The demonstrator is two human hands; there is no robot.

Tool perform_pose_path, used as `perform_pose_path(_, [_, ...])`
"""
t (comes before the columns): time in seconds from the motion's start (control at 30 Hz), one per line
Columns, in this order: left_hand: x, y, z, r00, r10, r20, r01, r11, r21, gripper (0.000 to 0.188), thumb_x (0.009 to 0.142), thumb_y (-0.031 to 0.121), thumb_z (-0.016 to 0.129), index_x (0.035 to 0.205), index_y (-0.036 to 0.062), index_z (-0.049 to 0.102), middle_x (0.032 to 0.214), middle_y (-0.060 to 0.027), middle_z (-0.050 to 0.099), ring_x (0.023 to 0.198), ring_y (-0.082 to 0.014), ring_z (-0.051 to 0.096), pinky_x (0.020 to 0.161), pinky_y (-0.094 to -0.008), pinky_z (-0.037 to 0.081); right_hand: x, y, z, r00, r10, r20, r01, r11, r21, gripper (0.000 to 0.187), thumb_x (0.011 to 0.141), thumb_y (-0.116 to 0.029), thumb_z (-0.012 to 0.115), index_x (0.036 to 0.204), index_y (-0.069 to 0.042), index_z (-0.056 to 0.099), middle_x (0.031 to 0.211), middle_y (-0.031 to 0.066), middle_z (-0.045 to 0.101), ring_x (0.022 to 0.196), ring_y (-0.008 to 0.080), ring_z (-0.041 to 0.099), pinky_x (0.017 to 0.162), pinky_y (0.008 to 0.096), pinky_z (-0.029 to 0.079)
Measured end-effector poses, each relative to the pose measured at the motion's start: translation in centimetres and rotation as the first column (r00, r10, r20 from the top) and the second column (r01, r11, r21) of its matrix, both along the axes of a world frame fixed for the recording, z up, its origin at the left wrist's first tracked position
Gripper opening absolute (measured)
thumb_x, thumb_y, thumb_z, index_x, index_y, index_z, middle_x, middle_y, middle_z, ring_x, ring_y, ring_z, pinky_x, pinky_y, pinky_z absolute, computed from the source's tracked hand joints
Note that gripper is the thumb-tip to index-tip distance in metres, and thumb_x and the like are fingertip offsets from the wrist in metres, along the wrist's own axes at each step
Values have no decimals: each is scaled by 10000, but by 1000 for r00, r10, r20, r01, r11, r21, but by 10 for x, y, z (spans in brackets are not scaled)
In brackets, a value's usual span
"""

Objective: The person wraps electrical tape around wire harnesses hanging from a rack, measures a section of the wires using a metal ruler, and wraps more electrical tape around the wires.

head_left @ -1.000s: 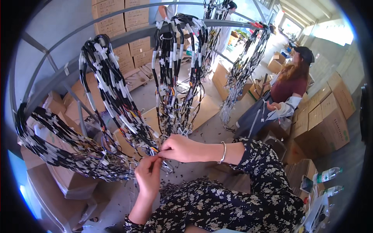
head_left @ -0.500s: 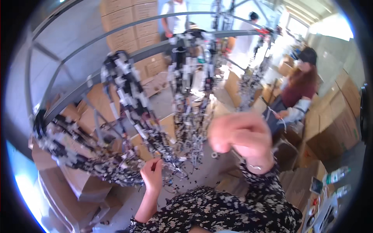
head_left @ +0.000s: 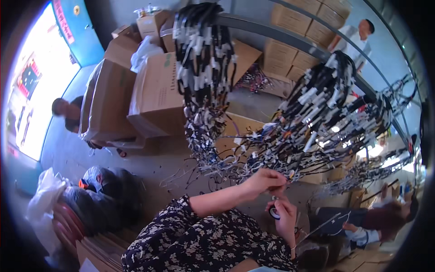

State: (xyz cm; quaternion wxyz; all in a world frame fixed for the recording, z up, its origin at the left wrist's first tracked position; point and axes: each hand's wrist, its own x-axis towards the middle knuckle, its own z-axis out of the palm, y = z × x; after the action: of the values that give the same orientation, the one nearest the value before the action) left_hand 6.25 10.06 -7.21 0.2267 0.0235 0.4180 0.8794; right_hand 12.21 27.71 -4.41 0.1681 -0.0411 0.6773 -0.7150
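In front of my body, my left hand is closed in a pinch at the lower ends of a thick bundle of wire harnesses. What lies between its fingertips is too small to make out. Just below it, my right hand curls around a small roll of black tape with a pale core. The two hands nearly touch. The black cables carry many white labels and hang from a grey metal rail. A second cable bundle hangs farther left, its thin ends dangling loose.
Large cardboard boxes stand at the left, with a crouching person behind them. Dark stuffed bags lie at the lower left. One person stands beyond the rail; another works at the right. Stacked cartons line the wall.
My view has swung to the left and tilted. My right hand, raised and blurred before, is now low beside the left, with the tape roll showing. Both hands have come together.
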Motion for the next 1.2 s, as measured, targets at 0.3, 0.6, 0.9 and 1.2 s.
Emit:
perform_pose_path(0.3, [13,0,18,990,136,-34,-138,986,-96,160,858,140,747,907,-13,739,828,-18,607,712,-87,550,602,-253,423,7,-10,-12,984,91,-155,-78,993,87,242,960,-100,526,849,84,637,967,148,627,762,196,612,678,286,479])
perform_pose_path(0.6, [16,-18,5,625,296,-722,-656,700,-281,247,815,76,628,1042,-6,577,1050,-147,584,1019,-310,562,910,-385,442,20,-25,11,990,85,-113,-85,996,6,240,954,-137,545,863,74,613,916,176,593,721,212,605,643,316,494])
perform_pose_path(0.9, [14,-40,7,746,-28,-666,-311,870,-384,294,826,122,638,1086,-13,656,927,-126,610,781,-248,622,689,-354,503,33,-26,22,982,6,-187,7,998,68,268,950,-151,536,819,77,589,958,187,582,680,189,572,644,298,478])
perform_pose_path(1.2, [25,-49,0,823,-61,-564,-127,949,-288,325,885,18,534,1200,-19,600,1112,-129,572,780,-207,671,699,-336,542,42,-45,9,972,-65,-227,103,982,160,263,960,-129,522,853,92,616,1098,192,599,718,205,626,661,305,502])
